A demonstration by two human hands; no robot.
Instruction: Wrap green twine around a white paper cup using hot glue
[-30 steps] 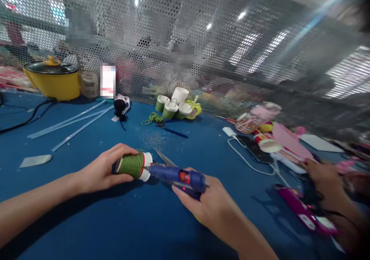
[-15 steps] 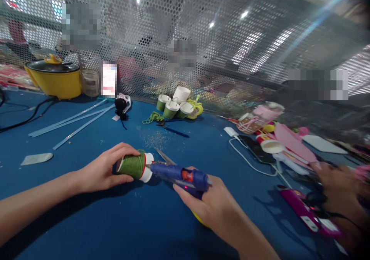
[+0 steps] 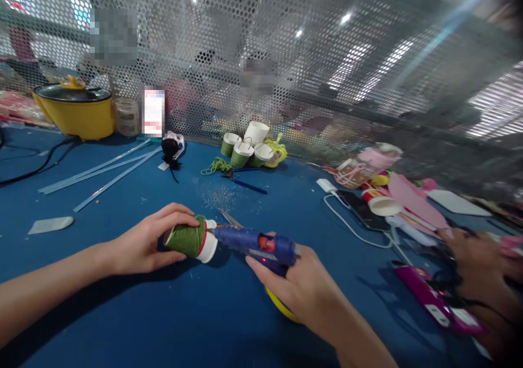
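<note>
Lying on its side, a paper cup (image 3: 186,239) is wrapped in green yarn, with a red line and a bare white band at its right end. My left hand (image 3: 157,237) grips it from the left, fingers over the top and thumb below. In my right hand (image 3: 294,281) is a blue glue gun (image 3: 255,243), a small red light showing on its side. Its nozzle points left and meets the cup near the red line; whether it touches is hard to tell. Scissors (image 3: 230,218) with a yellow handle lie partly hidden under the gun and my right hand.
Several green-wrapped cups (image 3: 242,154) stand at the back beside blue pliers (image 3: 247,184). A yellow electric pot (image 3: 77,114), a phone (image 3: 153,112) and clear glue sticks (image 3: 116,178) are at left. Another person's hand (image 3: 474,259) is at right, near a purple power strip (image 3: 425,294).
The glue gun's nozzle has shifted slightly up along the cup's red line, and the cup has turned and tilted a little in my left hand. More of the yellow scissor handle shows.
</note>
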